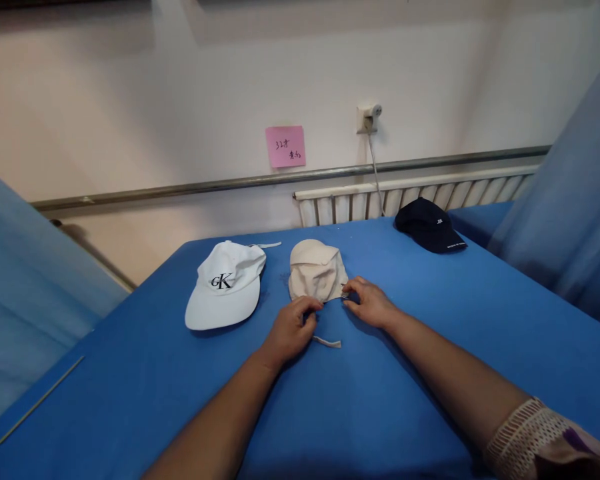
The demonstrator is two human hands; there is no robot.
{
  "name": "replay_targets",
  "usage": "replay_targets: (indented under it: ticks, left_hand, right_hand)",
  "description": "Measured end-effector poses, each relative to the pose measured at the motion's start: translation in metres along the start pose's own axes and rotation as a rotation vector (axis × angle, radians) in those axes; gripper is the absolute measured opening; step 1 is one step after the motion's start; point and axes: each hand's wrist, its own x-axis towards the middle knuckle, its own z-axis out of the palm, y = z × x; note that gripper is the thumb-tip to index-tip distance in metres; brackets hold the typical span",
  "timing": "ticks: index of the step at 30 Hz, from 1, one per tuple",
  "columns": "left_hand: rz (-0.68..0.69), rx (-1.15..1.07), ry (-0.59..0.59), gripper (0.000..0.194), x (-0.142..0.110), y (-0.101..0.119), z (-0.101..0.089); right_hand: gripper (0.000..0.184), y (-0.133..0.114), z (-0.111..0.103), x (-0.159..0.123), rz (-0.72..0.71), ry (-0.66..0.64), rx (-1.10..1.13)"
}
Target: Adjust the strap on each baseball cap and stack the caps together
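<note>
A beige cap (316,270) lies on the blue table cover in front of me, its crown sunken and creased. My left hand (293,328) pinches the cap's near edge between thumb and fingers. A loose strap (329,343) trails out from beside that hand onto the table. At the near right edge of the cap, my right hand (367,301) has thumb and fingers closed on the rim. To the left sits a white cap (225,287) with black "CK" lettering, its brim toward me. A dark navy cap (427,227) rests at the far right.
The blue-covered table (170,400) stands against a wall with a metal rail (205,189) and a white radiator (347,207). A thin stick (40,400) lies along its left edge. Blue curtains (20,287) hang on both sides. A pink note (286,147) and a socket with a plug (369,120) are on the wall.
</note>
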Motion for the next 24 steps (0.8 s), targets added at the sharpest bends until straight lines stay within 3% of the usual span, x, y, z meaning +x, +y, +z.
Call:
replay_targets:
  ticks: [3, 6, 10, 14, 19, 24]
  left_hand:
    - [0.127, 0.123, -0.176, 0.024, -0.003, 0.005, -0.002]
    - [0.192, 0.241, -0.342, 0.020, -0.004, 0.006, -0.009]
    - [0.177, 0.310, -0.436, 0.010, -0.004, 0.004, -0.016]
    - [0.145, 0.219, -0.333, 0.011, -0.001, -0.001, -0.013]
    - [-0.063, -0.024, -0.153, 0.017, 0.000, -0.003, -0.002]
    - [-0.124, -0.178, 0.007, 0.016, -0.004, 0.001, 0.005]
  right_hand:
    - [0.008, 0.001, 0.001, 0.001, 0.004, -0.033, -0.058]
    - [0.010, 0.003, 0.001, 0.003, 0.008, -0.013, -0.069]
    - [0.009, 0.001, -0.005, 0.003, -0.014, 0.115, 0.090]
    - [0.014, -0.009, -0.010, 0.001, 0.108, 0.203, 0.472]
    - [0.027, -0.031, -0.004, -0.005, 0.361, 0.053, 0.982]
    - [0.029, -0.043, -0.001, -0.010, 0.464, 0.029, 1.181]
